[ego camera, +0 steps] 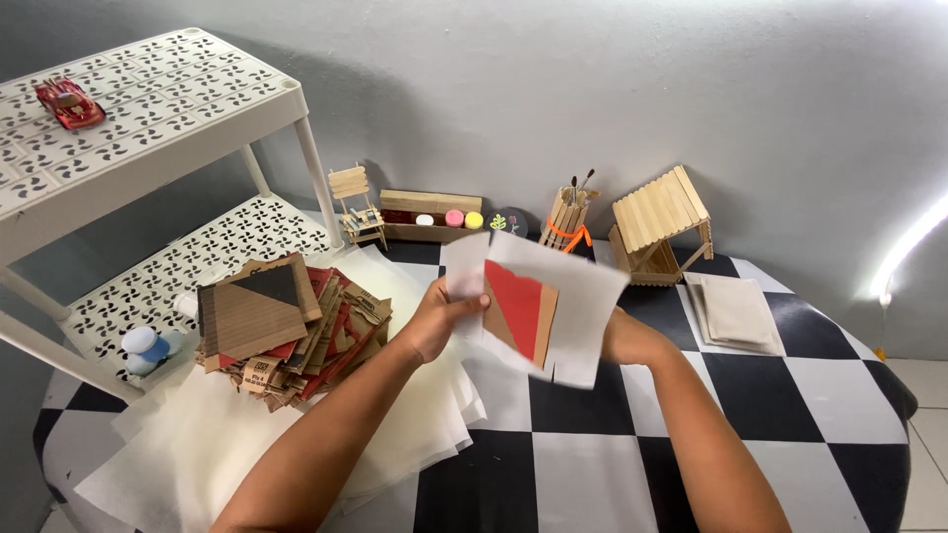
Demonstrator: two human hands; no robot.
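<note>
Holding a white paper sheet [578,306] above the checkered table [592,464]: left hand [439,321] pinches its left edge, fingers closed on it. Right hand [624,339] sits behind the sheet, grip can't be seen. A red-and-brown cardboard piece [520,311] lies against the sheet, just right of the left fingertips. Left of them: cardboard pile [286,331] on loose white sheets [217,434]. Beyond: stick house [660,222], brush holder [566,219], paint pots [450,218], miniature chair [355,205]. Folded cloth [736,314] far right.
</note>
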